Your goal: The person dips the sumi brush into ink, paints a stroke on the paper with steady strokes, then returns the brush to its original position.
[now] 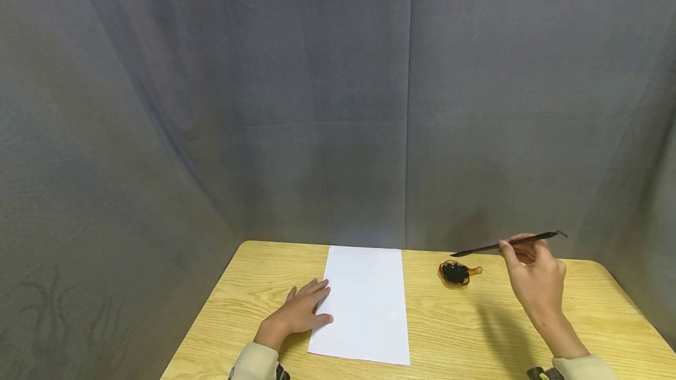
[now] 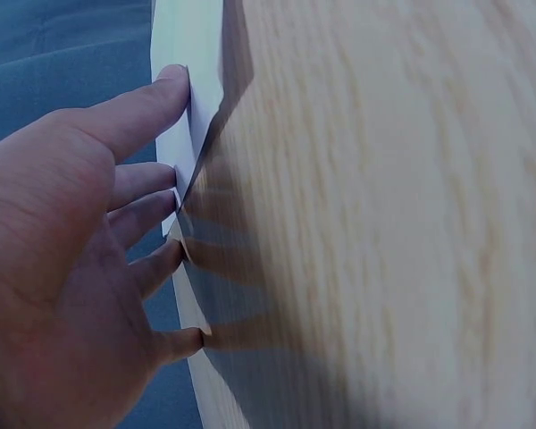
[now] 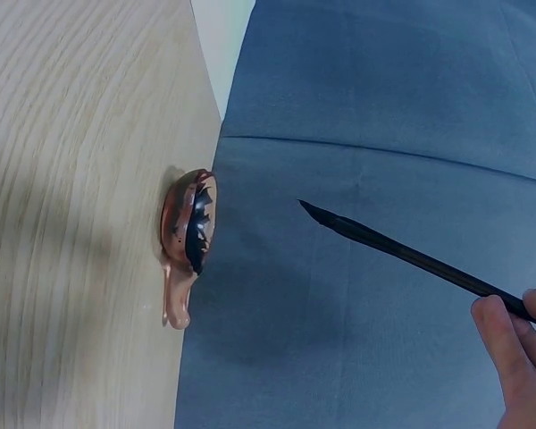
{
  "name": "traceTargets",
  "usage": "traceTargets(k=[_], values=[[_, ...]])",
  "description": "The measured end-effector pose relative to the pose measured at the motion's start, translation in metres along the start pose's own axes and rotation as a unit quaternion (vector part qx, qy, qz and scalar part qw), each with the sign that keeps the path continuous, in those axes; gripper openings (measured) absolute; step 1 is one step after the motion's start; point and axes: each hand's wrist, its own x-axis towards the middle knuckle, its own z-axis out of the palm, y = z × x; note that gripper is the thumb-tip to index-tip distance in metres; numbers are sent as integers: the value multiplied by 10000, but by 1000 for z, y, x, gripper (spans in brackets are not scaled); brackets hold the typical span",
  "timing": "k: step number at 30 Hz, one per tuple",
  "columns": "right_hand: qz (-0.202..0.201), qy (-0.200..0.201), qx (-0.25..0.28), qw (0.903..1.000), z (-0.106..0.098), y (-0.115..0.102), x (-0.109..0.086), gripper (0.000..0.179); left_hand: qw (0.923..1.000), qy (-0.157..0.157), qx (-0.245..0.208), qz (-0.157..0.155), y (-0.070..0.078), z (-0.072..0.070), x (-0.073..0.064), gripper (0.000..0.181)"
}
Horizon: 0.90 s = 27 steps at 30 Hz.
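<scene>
Nr glossy dish (image 3: 173, 222): R hand (image 1: 540, 279) pinches slim blk brush (image 3: 411, 256).

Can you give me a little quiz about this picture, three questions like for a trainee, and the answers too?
1. True or false: the tip of the brush is dipped in the small dish.

2. Fill in the blank: the brush is held in the person's ____ hand.

3. Pick one. What is the left hand touching?
A) the dish
B) the sheet of paper
C) the brush

Key:
1. False. The tip is up in the air, clear of the dish.
2. Right. The right hand pinches the brush.
3. B. Its thumb and some fingers are on the left edge of the paper.
</scene>
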Motion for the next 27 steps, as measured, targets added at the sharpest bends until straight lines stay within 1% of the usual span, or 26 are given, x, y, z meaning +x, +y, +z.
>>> traceTargets(k=[5, 17, 27], values=[[-59, -20, 141, 9999, 1, -3, 1, 17, 10000, 33, 4, 0, 1, 0, 0, 73], [70, -160, 157, 9997, 3, -14, 2, 16, 10000, 29, 46, -7, 5, -3, 0, 73], [-118, -238, 345, 9991, 9, -21, 1, 13, 10000, 30, 10, -12, 6, -2, -1, 72]])
